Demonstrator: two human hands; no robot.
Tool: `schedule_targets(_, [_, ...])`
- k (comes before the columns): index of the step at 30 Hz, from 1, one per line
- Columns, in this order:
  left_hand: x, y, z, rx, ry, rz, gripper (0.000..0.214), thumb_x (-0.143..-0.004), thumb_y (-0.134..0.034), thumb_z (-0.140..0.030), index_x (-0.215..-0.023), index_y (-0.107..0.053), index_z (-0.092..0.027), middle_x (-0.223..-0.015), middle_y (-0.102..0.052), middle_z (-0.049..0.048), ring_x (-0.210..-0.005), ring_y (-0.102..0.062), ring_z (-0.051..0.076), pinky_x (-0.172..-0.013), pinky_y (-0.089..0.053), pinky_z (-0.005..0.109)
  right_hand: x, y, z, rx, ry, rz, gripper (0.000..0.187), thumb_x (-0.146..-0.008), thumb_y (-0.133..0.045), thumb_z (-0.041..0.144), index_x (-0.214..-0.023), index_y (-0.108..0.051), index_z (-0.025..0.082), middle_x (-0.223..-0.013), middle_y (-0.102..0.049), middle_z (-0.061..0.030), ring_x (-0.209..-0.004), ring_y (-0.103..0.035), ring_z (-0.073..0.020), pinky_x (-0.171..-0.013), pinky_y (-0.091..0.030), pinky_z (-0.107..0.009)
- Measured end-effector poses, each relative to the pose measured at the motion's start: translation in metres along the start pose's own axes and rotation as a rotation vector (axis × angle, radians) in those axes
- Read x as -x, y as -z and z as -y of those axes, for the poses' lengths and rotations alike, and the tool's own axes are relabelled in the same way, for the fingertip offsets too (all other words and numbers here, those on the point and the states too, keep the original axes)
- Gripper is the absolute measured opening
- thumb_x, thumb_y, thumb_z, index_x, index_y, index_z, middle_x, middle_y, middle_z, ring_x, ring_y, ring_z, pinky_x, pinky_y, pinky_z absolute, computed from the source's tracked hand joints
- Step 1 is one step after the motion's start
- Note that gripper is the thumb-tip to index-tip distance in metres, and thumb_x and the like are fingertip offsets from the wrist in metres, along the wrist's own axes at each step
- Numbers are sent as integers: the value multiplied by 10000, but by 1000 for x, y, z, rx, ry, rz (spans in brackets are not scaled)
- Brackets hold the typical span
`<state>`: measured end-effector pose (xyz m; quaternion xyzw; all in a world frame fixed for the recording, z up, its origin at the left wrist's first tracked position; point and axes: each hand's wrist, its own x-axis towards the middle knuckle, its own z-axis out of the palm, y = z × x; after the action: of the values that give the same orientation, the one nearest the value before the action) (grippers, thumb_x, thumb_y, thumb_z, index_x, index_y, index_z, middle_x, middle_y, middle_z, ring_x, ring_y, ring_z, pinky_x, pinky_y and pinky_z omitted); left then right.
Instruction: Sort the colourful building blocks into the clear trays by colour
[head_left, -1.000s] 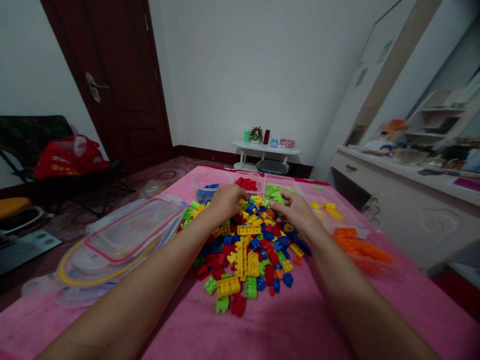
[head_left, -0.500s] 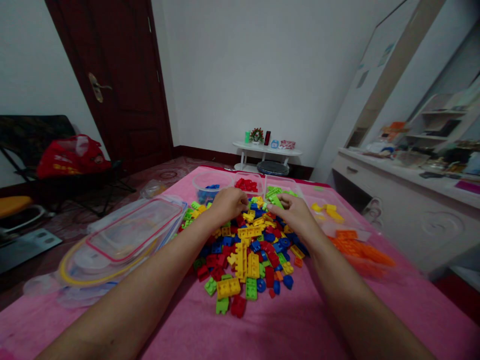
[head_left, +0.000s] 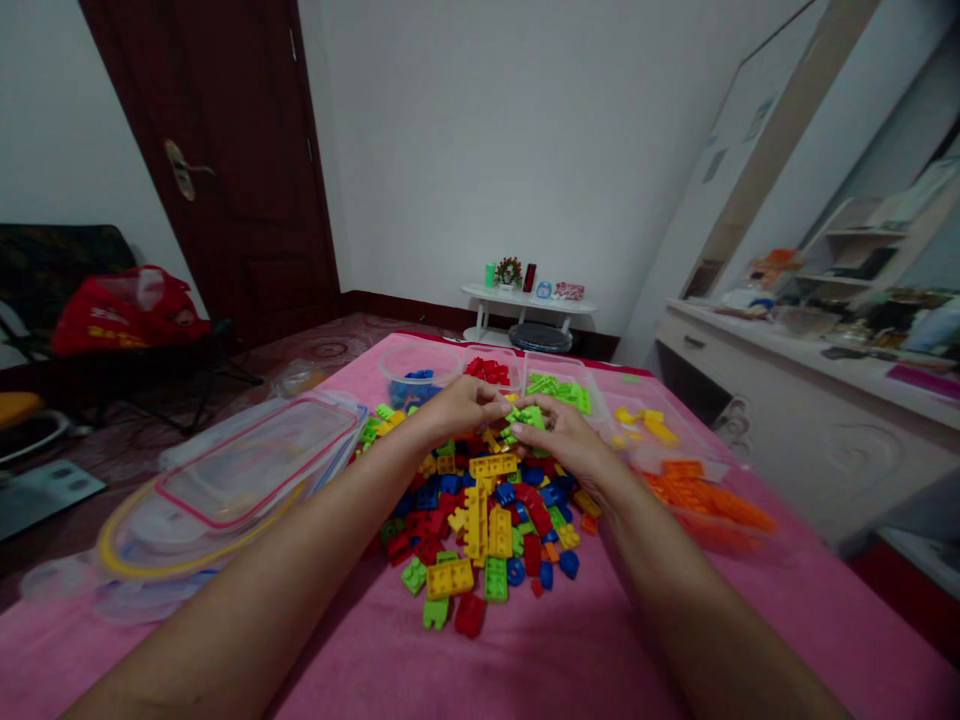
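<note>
Mixed plastic building bricks point(head_left: 491, 520) in yellow, red, blue and green lie heaped on the pink cloth. Over the far part of the heap, my right hand point(head_left: 566, 432) is closed around some green building bricks point(head_left: 531, 415). My left hand point(head_left: 461, 405) comes in from the other side, its fingers pinched and their tips meeting the same green bricks. What lies under those fingertips is partly hidden. Just beyond the hands stand clear tubs: one with blue bricks point(head_left: 412, 388), one with red bricks point(head_left: 487, 371), and one with green bricks point(head_left: 559, 392).
To the right are clear tubs with yellow bricks point(head_left: 649, 425) and orange bricks point(head_left: 705, 498). Stacked clear lids point(head_left: 262, 465) lie on the left. A white cabinet point(head_left: 739, 390) stands right of the table; a red bag point(head_left: 131, 310) rests on a chair at left.
The green bricks in my right hand have come left and nearer, away from the green tub. My left hand has shifted right, so both hands' fingertips now meet at them.
</note>
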<state>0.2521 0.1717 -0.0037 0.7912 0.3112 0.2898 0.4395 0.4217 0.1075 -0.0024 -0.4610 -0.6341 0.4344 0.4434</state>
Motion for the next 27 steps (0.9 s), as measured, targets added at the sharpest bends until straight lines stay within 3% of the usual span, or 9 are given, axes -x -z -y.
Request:
schedule_targets(5, [-3,8,4,-95,11,-119,281,-726,-576,-369,-724,-646,-97,-615,-606,17,-541,-503,95,-520,-366,201,4,-1,1,9,-90,-44,336,-678,-675,352,-933,-534,184,-651,-585,42,-517,-556,-102,-512,-450,-225])
schedule_targets(9, [-4,21,8,-237,22,-248,278,-734,-559,-367,-735,-673,-113,-638,-642,35,-565,-540,116,-511,-370,204,-14,19,10,114,-150,-51,265,-679,-674,312,-862,-536,177,-584,-570,38,-496,-548,-112,-473,-434,-221])
schedule_targets(11, [-3,25,9,-305,10,-282,270,-735,-555,-360,-738,-685,-123,-645,-649,34,-575,-546,121,-512,-366,207,-36,39,14,280,-151,-92,184,-691,-657,269,-796,-554,158,-590,-582,11,-495,-541,-114,-476,-429,-228])
schedule_targets(13, [-2,26,8,-375,11,-304,253,-735,-551,-336,-737,-692,-127,-644,-649,33,-581,-547,125,-514,-364,212,-61,61,16,500,-132,-246,188,-717,-638,272,-835,-576,140,-623,-607,-24,-536,-567,-140,-513,-446,-259])
schedule_targets(15, [-1,26,6,-433,24,-310,231,-732,-550,-302,-755,-699,-127,-647,-653,31,-589,-551,129,-521,-366,215,-82,78,16,760,-93,-408,392,-668,-697,295,-997,-578,118,-800,-659,-92,-701,-616,-195,-626,-472,-309])
schedule_targets(17, [0,24,4,-451,23,-287,222,-731,-548,-268,-800,-707,-130,-684,-671,31,-619,-566,131,-541,-377,213,-92,83,12,982,-30,-478,567,-633,-728,310,-1130,-543,108,-996,-645,-150,-868,-611,-236,-739,-459,-342])
schedule_targets(19, [1,21,2,-444,2,-228,219,-727,-550,-238,-832,-711,-134,-727,-688,29,-650,-580,130,-563,-390,207,-92,75,5,1104,28,-400,502,-675,-689,304,-1125,-566,119,-1058,-632,-147,-912,-600,-225,-775,-441,-326])
schedule_targets(23, [9,15,-10,-481,-10,-34,170,-686,-618,-256,-774,-719,-151,-682,-688,20,-604,-578,127,-529,-379,202,-77,32,-17,1142,47,-153,192,-712,-634,284,-865,-670,174,-881,-677,-64,-806,-609,-175,-690,-424,-257])
schedule_targets(27, [21,0,-31,-670,23,92,184,-591,-727,-337,-717,-731,-203,-655,-687,22,-592,-592,151,-528,-389,221,-66,1,-31,1179,32,-190,216,-727,-604,275,-919,-660,193,-921,-671,-74,-859,-604,-194,-690,-403,-263])
